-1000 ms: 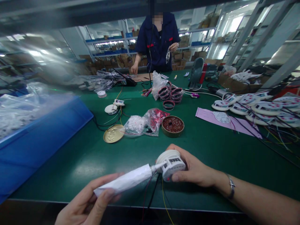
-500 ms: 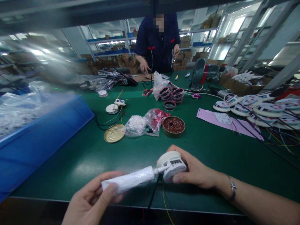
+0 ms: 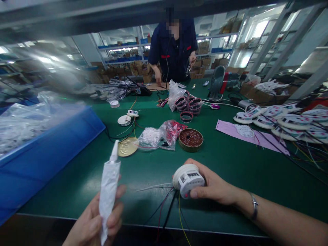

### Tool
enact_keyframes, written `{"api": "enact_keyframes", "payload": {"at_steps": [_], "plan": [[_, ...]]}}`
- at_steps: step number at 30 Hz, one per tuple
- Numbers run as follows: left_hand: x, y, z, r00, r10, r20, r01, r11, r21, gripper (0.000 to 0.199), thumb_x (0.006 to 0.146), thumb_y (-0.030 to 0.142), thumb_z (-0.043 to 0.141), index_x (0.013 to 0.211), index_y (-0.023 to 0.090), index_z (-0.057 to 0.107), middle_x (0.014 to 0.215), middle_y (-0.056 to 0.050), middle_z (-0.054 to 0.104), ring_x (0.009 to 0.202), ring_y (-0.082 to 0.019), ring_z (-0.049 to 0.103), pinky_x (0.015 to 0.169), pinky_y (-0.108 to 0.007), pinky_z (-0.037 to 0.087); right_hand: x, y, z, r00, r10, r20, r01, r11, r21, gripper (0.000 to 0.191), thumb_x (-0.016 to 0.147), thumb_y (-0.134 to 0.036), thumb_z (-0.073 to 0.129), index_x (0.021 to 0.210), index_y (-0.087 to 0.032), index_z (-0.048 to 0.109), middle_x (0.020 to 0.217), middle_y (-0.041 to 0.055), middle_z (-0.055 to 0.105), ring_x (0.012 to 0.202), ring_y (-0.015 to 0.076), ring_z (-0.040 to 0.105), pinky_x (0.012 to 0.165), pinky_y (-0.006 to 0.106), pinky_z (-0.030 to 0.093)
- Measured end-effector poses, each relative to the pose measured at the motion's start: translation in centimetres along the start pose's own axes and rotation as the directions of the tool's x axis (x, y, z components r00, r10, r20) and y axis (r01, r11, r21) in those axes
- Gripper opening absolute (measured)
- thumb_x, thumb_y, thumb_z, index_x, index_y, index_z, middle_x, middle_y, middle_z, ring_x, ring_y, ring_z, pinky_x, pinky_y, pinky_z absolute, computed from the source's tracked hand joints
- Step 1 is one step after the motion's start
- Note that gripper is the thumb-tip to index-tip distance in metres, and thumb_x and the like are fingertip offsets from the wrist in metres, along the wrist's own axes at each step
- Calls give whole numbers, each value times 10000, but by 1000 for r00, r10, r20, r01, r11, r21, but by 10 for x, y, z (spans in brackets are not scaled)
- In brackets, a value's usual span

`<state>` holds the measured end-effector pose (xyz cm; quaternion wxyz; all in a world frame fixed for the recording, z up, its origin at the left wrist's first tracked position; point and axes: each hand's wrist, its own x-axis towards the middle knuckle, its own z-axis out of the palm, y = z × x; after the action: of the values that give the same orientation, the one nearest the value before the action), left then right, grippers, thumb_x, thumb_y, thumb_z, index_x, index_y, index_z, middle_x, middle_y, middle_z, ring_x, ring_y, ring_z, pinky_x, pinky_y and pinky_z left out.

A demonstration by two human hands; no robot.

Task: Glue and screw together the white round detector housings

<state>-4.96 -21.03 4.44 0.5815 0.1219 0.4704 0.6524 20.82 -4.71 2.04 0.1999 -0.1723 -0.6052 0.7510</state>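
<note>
A white tube (image 3: 109, 191) with a narrow nozzle stands nearly upright in my left hand (image 3: 98, 218), its fingers closed round the lower part. The nozzle points up, beside a gold lid (image 3: 127, 147). My right hand (image 3: 214, 186) grips a round white device (image 3: 190, 178) from its right side, thumb on the lower front. Several thin wires and a thicker black cable hang from the device over the green table's front edge. Tube and device are apart.
Blue bin (image 3: 53, 153) at left; bagged parts (image 3: 150, 138) and a brown-filled tin (image 3: 191, 139) mid-table. Pink paper (image 3: 269, 141) and stacked white devices (image 3: 292, 121) lie right. Behind are clear rings (image 3: 186, 117), a blower (image 3: 217, 83) and a person (image 3: 174, 51) across the table.
My left hand has drawn the tube away from the device, leftward, and turned its nozzle upward. My right hand still holds the device in nearly the same place.
</note>
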Motion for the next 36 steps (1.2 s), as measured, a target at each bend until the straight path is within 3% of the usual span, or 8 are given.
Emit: {"api": "enact_keyframes", "payload": {"at_steps": [5, 7, 10, 15, 23, 26, 29, 36], "plan": [[21, 14, -4, 945, 313, -99, -257, 894, 367, 484, 730, 440, 682, 1166, 267, 563, 731, 31, 482, 507, -59, 395, 440, -174, 368, 1, 1, 0, 1000, 3, 9, -3, 1000, 28, 477, 693, -311, 766, 1036, -156, 473, 927, 32, 572, 835, 143, 533, 708, 249, 380], [37, 23, -16, 880, 461, -111, -268, 677, 686, 497, 766, 512, 613, 1182, 248, 548, 679, 37, 490, 501, -78, 399, 458, -191, 350, 0, 1, -1, 1000, -1, 2, 1, 1000, 9, 465, 699, -321, 760, 1033, -157, 481, 924, 30, 574, 806, 130, 520, 683, 235, 369], [62, 37, -37, 809, 587, -36, -97, 193, 976, 516, 780, 556, 559, 1192, 247, 523, 737, 17, 571, 601, -144, 519, 558, -244, 397, 0, 0, -1, 1000, -11, 0, 11, 999, -30, 454, 698, -343, 755, 1016, -152, 492, 917, 28, 573, 777, 120, 502, 664, 227, 362], [95, 45, -57, 833, 540, 123, -3, -217, 976, 408, 869, 501, 403, 1136, 222, 536, 985, -51, 607, 851, -223, 590, 732, -319, 438, -1, 0, 0, 1000, -11, 6, 11, 999, -40, 448, 702, -350, 751, 1008, -154, 487, 909, 19, 569, 754, 107, 488, 649, 215, 359], [110, 42, -58, 822, 516, 240, 48, -482, 875, 479, 875, 495, 384, 1175, 164, 558, 1041, -114, 584, 956, -279, 554, 823, -402, 443, 1, -1, -1, 1000, -20, -4, 20, 1000, 22, 467, 680, -345, 765, 999, -145, 490, 891, 14, 568, 750, 100, 483, 638, 204, 347], [108, 46, -37, 744, 572, 345, -20, -497, 867, 539, 859, 523, 425, 1248, 158, 503, 1127, -128, 574, 1020, -297, 538, 842, -431, 441, 2, -2, -2, 1000, 2, -5, -1, 996, 84, 487, 652, -327, 783, 994, -138, 493, 874, 8, 566, 746, 95, 491, 636, 198, 352], [108, 45, 10, 654, 553, 516, -267, -470, 841, 432, 877, 483, 444, 1156, 175, 561, 1127, -102, 598, 1045, -255, 538, 889, -400, 432, 4, 0, -5, 999, 36, 26, -40, 986, 164, 511, 611, -294, 806, 983, -134, 493, 877, 14, 583, 755, 102, 523, 644, 202, 379], [153, 6, 152, 572, 93, 815, -673, -514, 532, 211, 905, 263, 481, 1007, 226, 662, 997, -20, 690, 920, -174, 604, 829, -314, 443, 6, 10, -16, 980, 110, 168, -154, 949, 275, 541, 537, -205, 847, 942, -131, 496, 864, 20, 620, 761, 121, 592, 645, 212, 446]]}}
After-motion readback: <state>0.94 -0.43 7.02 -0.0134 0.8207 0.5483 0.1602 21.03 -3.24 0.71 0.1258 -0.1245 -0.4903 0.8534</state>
